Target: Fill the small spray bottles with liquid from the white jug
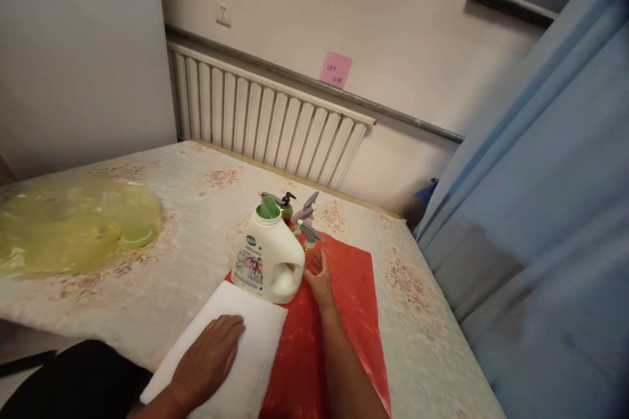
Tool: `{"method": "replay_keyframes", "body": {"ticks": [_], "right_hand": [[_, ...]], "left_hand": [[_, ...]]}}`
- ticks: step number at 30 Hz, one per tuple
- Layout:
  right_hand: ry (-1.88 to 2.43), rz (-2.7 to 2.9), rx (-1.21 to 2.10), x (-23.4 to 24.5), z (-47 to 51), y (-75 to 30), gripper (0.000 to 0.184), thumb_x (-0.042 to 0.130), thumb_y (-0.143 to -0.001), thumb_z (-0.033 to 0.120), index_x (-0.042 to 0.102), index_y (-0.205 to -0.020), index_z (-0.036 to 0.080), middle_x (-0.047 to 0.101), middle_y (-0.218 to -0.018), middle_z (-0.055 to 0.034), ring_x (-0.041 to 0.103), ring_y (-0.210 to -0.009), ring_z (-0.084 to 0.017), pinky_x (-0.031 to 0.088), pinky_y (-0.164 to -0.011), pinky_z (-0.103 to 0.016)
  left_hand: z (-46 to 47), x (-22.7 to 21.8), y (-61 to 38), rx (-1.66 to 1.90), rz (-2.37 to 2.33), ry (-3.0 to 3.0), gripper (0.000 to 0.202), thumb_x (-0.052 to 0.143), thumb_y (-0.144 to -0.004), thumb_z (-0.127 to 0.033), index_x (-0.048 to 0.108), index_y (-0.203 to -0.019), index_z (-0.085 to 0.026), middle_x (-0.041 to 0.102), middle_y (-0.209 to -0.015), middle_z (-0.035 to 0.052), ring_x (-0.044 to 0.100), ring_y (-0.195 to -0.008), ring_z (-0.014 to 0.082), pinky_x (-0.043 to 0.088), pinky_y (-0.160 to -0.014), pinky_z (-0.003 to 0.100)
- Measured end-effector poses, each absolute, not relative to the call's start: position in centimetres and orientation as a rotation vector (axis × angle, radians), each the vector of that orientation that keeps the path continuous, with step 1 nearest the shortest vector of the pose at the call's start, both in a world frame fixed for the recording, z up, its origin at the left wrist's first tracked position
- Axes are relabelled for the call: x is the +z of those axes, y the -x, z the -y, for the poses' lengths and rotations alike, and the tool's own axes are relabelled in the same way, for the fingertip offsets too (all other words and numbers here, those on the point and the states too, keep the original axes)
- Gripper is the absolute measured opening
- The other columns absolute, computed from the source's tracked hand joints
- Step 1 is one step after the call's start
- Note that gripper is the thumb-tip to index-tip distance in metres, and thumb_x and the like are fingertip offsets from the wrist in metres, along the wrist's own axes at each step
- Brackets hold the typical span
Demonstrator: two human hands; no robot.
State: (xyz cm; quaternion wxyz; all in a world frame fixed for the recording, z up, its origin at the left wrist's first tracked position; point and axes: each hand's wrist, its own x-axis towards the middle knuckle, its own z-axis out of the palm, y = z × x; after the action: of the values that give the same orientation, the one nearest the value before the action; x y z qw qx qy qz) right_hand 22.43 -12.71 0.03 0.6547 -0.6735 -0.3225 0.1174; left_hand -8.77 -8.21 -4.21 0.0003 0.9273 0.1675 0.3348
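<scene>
My left hand (209, 359) lies flat, fingers together, on a folded white cloth (223, 347) at the table's near edge. My right hand (319, 278) reaches forward over a red mat (351, 294) and rests beside the handle of a white detergent jug (268, 258) with a green cap; its fingers are loosely curled and hold nothing that I can see. Behind the jug stand spray bottles with grey triggers (305, 219) and a small dark green pump bottle (286, 207).
A table with a pale floral cover (196, 209) carries a crumpled yellow plastic bag (73, 222) at the left. A white radiator (265, 118) lines the wall behind, with a pink note (335, 69) above. A blue curtain (540, 242) hangs at the right.
</scene>
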Motion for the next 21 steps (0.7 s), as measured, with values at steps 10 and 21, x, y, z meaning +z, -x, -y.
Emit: {"method": "replay_keyframes", "body": {"ticks": [10, 21], "right_hand": [[1.628, 0.533, 0.213, 1.2, 21.8, -20.0, 0.052, 0.072, -0.069, 0.047, 0.071, -0.11, 0.017, 0.076, -0.103, -0.0116, 0.072, -0.095, -0.027, 0.057, -0.084, -0.036], [1.76, 0.601, 0.233, 0.4, 32.0, -13.1, 0.026, 0.058, -0.083, 0.045, 0.063, -0.072, 0.022, 0.065, -0.071, 0.0006, 0.059, -0.07, -0.019, 0.045, -0.067, -0.028]], "left_hand": [[8.5, -3.4, 8.4, 1.028, -0.511, -2.82, 0.026, 0.048, -0.091, -0.013, 0.067, -0.108, -0.02, 0.07, -0.112, 0.0082, 0.063, -0.105, 0.0236, 0.05, -0.095, 0.039], [9.1, -1.7, 6.5, 0.914, -0.588, -2.616, 0.023, 0.044, -0.089, -0.015, 0.065, -0.099, -0.016, 0.067, -0.095, 0.0094, 0.062, -0.093, 0.0249, 0.051, -0.089, 0.041]]}}
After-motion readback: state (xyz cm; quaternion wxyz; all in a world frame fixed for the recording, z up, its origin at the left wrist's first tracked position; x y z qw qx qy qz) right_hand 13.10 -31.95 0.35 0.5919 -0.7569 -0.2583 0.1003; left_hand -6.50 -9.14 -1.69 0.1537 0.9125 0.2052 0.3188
